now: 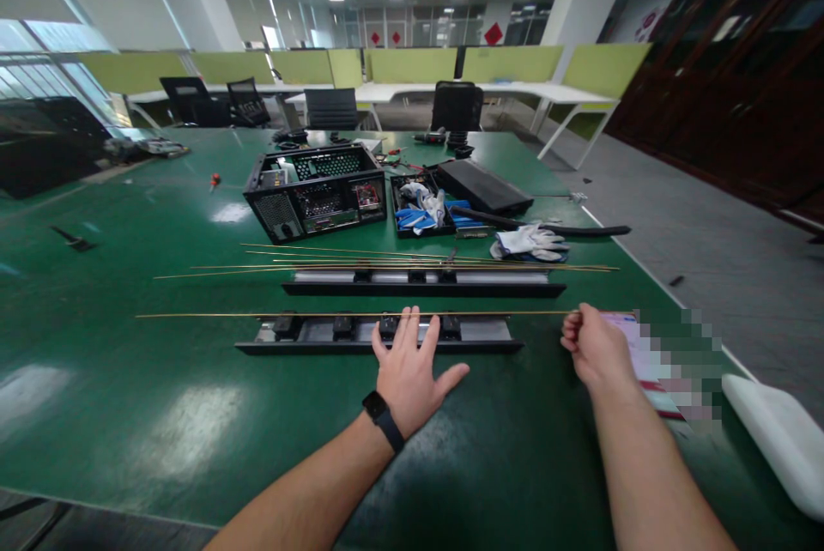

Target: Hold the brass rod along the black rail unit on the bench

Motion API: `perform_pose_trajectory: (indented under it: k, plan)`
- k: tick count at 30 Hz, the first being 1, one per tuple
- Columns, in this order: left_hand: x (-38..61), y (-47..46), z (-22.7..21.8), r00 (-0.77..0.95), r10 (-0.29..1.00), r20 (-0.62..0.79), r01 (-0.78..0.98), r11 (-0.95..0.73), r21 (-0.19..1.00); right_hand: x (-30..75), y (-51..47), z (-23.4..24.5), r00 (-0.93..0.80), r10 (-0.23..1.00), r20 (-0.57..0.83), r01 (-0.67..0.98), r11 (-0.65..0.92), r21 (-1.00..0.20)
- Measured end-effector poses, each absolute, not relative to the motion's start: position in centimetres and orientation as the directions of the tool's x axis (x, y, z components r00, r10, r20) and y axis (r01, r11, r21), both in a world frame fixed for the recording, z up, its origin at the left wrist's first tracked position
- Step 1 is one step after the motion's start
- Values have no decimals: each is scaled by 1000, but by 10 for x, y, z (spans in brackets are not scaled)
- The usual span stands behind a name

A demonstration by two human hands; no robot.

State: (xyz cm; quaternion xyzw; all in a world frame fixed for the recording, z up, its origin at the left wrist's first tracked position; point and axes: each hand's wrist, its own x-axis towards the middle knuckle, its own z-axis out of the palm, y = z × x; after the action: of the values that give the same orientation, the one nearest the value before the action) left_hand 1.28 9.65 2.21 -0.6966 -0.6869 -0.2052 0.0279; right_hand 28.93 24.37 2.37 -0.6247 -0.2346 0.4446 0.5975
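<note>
A long thin brass-coloured rod (193, 316) lies sideways along the back of the nearer metal rail (476, 348), which carries several small black blocks (344, 327). My right hand (596, 349) is closed in a pinch on the rod's right end, past the end of the rail. With fingers spread, my left hand (410, 375) reaches over the middle of this rail, its fingertips at the rod and partly covering a block; whether they press on it I cannot tell. A dark watch (383, 420) is on the left wrist. Behind lies a second rail (502, 288) with several loose rods (257, 265) across it.
An open black computer case (315, 195) stands further back on the green table (160, 414). Beside it are a tray of gloves (421, 208), a black flat box (486, 186) and white gloves (531, 242). Papers (624, 332) and a white object (776, 439) lie at right.
</note>
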Motion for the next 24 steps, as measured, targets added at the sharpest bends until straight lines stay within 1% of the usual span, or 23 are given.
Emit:
perform_pose_trajectory:
  k: [8,15,21,24]
  plan:
    - [17,99,21,-23,945,327,979,-45,200,286,244,20,472,847,-245,-194,-171,-966]
    - [19,99,21,-30,940,339,979,-41,200,271,233,12,359,912,-200,-100,-176,-979]
    - [18,99,21,-35,937,348,979,-39,202,251,223,17,204,953,-223,-109,-204,-973]
    - [18,99,21,-40,937,347,978,-34,206,248,222,18,188,956,-224,-118,-204,-972]
